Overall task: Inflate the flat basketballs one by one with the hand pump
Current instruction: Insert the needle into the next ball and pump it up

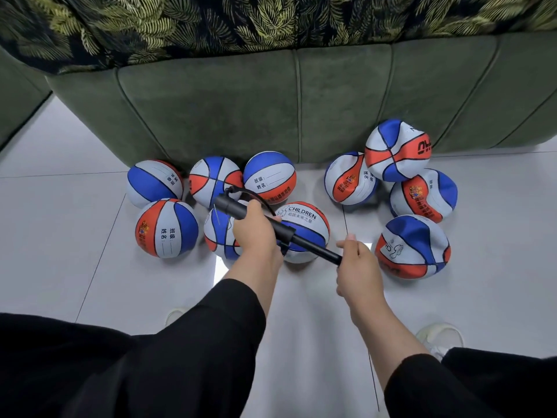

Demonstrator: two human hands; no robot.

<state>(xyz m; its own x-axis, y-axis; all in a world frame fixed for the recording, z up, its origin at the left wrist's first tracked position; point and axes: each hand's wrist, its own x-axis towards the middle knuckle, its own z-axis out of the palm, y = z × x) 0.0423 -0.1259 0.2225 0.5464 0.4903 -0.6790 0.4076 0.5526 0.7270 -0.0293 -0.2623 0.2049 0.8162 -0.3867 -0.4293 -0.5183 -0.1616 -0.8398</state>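
The left hand (253,233) grips the black hand pump's (232,208) barrel; the right hand (357,267) grips its handle end. Beyond both hands, basketballs (153,184) crowd the sofa's (271,110) base; bare floor (304,312) lies nearer, between the forearms.

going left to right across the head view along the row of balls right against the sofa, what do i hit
Ball with mostly blue and white showing → ball with crossing seams → ball with label lines → gap of bare floor → dented ball with orange stripe → crumpled ball on top.
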